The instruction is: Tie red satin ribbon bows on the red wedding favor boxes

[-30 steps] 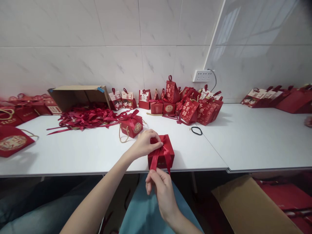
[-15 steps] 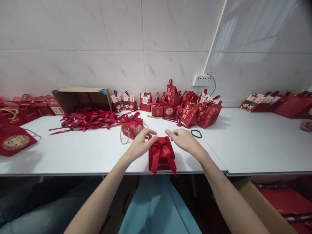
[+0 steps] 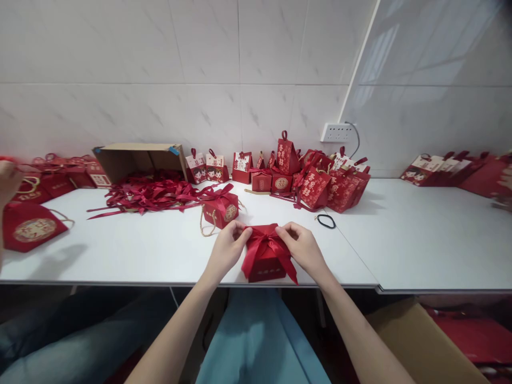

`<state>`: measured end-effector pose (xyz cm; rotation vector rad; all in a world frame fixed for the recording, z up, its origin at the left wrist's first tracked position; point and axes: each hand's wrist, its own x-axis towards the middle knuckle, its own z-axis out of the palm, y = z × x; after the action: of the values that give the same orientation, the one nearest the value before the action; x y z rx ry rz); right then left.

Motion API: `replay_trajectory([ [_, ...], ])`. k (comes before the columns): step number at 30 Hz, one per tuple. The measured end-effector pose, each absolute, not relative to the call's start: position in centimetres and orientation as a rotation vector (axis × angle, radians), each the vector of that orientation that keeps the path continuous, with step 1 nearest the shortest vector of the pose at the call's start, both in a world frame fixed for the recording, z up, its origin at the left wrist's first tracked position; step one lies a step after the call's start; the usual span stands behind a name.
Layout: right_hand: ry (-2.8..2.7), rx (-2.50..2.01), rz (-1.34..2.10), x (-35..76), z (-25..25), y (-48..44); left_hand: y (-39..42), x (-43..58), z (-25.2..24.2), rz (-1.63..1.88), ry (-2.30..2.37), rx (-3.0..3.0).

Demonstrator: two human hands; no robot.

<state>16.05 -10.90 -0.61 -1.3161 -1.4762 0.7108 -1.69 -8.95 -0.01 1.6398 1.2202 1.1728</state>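
While the table supports the box at its near edge, the left hand and right hand, loose 0.5 s ago, now pinch the bow from opposite sides. Knotting appears finished, adjustment under way.

2 hands now on bow

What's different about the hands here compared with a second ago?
The right hand let go of a ribbon tail and moved up to pinch the right side of the bow. The left hand shifted from the bow's middle to its left side, pinching there. Another person's hand has appeared at the left edge. The ribbon pile and black loop lie as before.
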Motion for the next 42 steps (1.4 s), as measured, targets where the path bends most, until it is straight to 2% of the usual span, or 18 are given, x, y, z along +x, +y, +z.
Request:
replay_trajectory([
  [5, -1.282, -1.212, 0.737, 15.8, -1.7, -11.4, -9.5, -1.4, -0.7, 1.254, 1.257, 1.562],
  [12, -0.952, -1.088, 1.059, 15.6, -2.9, -11.2, -9.7, -1.0, -1.7, 1.351, 1.237, 1.467],
  [16, -0.917, -1.131, 1.104, 16.1, -3.4, -10.9, -9.7, -0.9, -1.9, 1.368, 1.26, 1.482],
  [18, -1.02, -1.216, 0.924, 16.5, -2.8, -11.5, -9.5, -1.2, -1.6, 1.31, 1.273, 1.52],
  [20, -1.217, -1.208, 0.598, 16.7, -1.7, -12.8, -9.2, -1.6, -1.1, 1.286, 1.288, 1.57],
  [24, -1.923, -1.019, 0.037, 16.1, 0.4, -15.6, -8.8, -1.8, 0.7, 1.311, 1.264, 1.817],
  [28, -2.178, -1.009, -0.372, 14.9, 0.0, -15.9, -8.5, -0.8, 2.5, 1.002, 1.159, 2.249],
  [32, -2.105, -0.957, -0.463, 14.4, -1.1, -15.2, -8.4, -0.2, 2.8, 0.799, 1.201, 2.405],
  [42, -1.956, -0.819, -0.244, 14.3, -2.4, -15.6, -7.9, -0.2, 1.5, 0.827, 1.163, 2.398],
])
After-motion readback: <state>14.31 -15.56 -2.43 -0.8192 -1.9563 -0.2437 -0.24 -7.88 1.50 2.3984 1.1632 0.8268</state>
